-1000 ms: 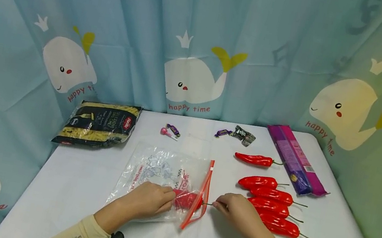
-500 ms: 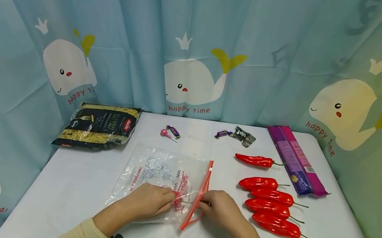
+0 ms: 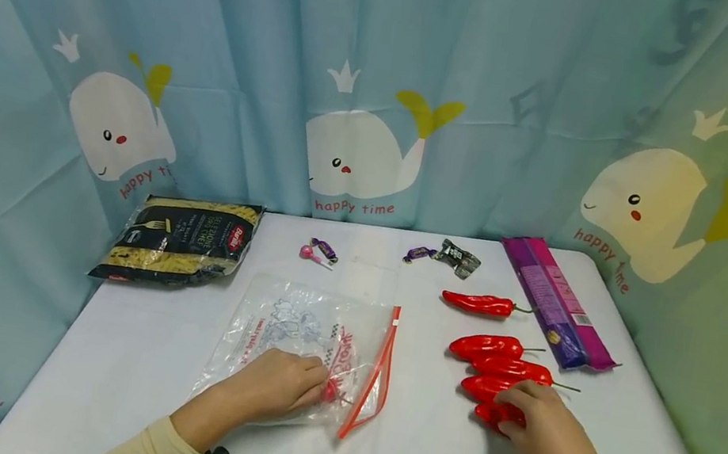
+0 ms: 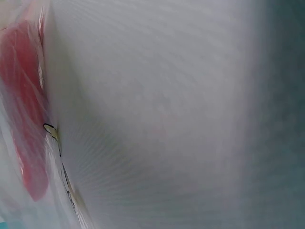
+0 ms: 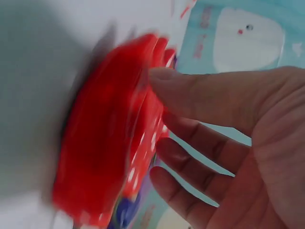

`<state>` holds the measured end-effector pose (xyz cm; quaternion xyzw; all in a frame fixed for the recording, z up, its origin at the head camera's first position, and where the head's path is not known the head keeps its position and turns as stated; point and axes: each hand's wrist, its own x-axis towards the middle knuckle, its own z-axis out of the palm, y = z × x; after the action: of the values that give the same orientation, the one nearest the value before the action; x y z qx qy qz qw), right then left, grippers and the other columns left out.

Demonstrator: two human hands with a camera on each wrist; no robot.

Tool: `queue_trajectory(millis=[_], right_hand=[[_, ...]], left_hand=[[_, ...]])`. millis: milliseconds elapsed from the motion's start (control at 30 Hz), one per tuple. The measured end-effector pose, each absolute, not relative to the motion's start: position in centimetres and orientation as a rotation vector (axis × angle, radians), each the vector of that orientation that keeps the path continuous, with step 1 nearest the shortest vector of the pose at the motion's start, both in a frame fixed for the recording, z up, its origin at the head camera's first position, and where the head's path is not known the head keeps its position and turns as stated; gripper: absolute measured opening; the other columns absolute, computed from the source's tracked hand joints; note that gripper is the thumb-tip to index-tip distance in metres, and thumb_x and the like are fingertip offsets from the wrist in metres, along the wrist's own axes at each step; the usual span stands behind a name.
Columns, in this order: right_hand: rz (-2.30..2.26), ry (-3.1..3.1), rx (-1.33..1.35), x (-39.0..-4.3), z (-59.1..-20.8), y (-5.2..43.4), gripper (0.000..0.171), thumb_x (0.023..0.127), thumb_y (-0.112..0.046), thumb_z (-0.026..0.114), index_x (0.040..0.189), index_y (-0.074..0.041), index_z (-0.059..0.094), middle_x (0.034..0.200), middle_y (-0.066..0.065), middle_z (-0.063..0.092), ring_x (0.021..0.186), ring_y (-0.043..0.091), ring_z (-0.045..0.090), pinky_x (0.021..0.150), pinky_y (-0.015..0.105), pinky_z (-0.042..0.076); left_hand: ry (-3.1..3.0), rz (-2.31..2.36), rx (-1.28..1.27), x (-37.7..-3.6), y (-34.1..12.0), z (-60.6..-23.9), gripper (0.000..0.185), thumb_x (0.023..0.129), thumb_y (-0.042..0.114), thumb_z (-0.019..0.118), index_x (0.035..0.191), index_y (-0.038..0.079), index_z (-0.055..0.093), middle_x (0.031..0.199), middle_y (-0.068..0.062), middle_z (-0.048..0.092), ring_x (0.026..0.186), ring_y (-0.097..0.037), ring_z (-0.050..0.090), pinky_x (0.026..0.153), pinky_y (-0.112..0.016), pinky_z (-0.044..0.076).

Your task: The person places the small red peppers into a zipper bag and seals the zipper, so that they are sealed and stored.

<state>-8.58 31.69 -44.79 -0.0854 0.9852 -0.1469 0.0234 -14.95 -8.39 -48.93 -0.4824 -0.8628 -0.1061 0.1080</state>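
Observation:
A clear zip bag (image 3: 298, 316) with an orange-red zip edge (image 3: 369, 388) lies flat on the white table. My left hand (image 3: 280, 383) holds the bag's upper film near its opening, its fingers curled; their tips are hidden. Inside the bag is a red chili pepper (image 3: 331, 391), mostly covered by that hand; the left wrist view shows its red body (image 4: 24, 90) through the plastic. My right hand (image 3: 549, 436) reaches over the nearest loose red chili pepper (image 3: 491, 415), thumb and fingers spread apart. In the right wrist view the thumb (image 5: 190, 93) overlaps the peppers; contact is unclear.
Other red peppers lie above, one set apart (image 3: 477, 303). A purple-pink packet (image 3: 557, 303) lies at the right, a black-yellow pasta bag (image 3: 181, 241) at the left. Wrapped candies (image 3: 458, 259) and a lollipop (image 3: 307, 251) lie at the back. A whale-print curtain (image 3: 381, 37) surrounds the table.
The pepper has gone fully into the bag, pushed by my right hand. That hand has then left the bag's mouth and moved right to the loose peppers. The left hand has stayed.

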Motion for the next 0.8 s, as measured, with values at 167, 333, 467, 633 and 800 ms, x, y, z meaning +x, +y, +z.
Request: queue_trajectory(millis=[167,333,467,633,800], right_hand=[[-0.383,2.984,-0.216,-8.1,-45.4,34.2,0.040,0.070,-0.005,0.087,0.108,-0.007,0.074,0.116,0.024,0.064,0.109,0.049,0.055,0.086,0.065,0.048],[-0.379,2.919,-0.190,-8.4,-46.3,34.9,0.047,0.070,-0.006,0.087,0.115,-0.006,0.071,0.120,0.025,0.062,0.111,0.051,0.055,0.085,0.065,0.048],[-0.370,2.876,-0.178,-8.3,-46.8,34.5,0.047,0.071,-0.010,0.087,0.115,-0.007,0.072,0.118,0.019,0.066,0.110,0.047,0.059,0.085,0.063,0.050],[-0.424,2.893,-0.235,-8.3,-46.4,32.8,0.048,0.070,-0.014,0.090,0.115,-0.007,0.073,0.114,0.012,0.069,0.110,0.041,0.062,0.088,0.059,0.050],[-0.517,2.890,-0.313,-9.5,-45.7,29.6,0.050,0.071,-0.014,0.090,0.117,-0.010,0.072,0.113,0.006,0.069,0.112,0.035,0.062,0.093,0.056,0.049]], left_hand=[[-2.544,-0.314,-1.412,-15.0,-8.4,-48.9,0.022,0.099,0.026,0.058,0.080,0.020,0.050,0.074,0.009,0.049,0.055,-0.009,0.041,0.050,-0.029,0.038],[-2.541,-0.309,-1.407,-15.0,-8.5,-49.0,0.021,0.098,0.025,0.058,0.080,0.019,0.050,0.074,0.009,0.048,0.055,-0.008,0.040,0.050,-0.029,0.037],[-2.558,-0.319,-1.421,-14.8,-8.4,-49.1,0.020,0.099,0.025,0.057,0.081,0.019,0.050,0.074,0.009,0.049,0.055,-0.009,0.042,0.050,-0.029,0.037],[-2.549,-0.322,-1.428,-14.9,-8.2,-49.1,0.018,0.099,0.026,0.058,0.082,0.019,0.052,0.075,0.008,0.050,0.056,-0.011,0.045,0.052,-0.030,0.039],[-2.531,-0.299,-1.421,-15.0,-8.3,-49.2,0.017,0.098,0.026,0.058,0.083,0.019,0.054,0.076,0.008,0.052,0.057,-0.011,0.048,0.052,-0.030,0.041]])
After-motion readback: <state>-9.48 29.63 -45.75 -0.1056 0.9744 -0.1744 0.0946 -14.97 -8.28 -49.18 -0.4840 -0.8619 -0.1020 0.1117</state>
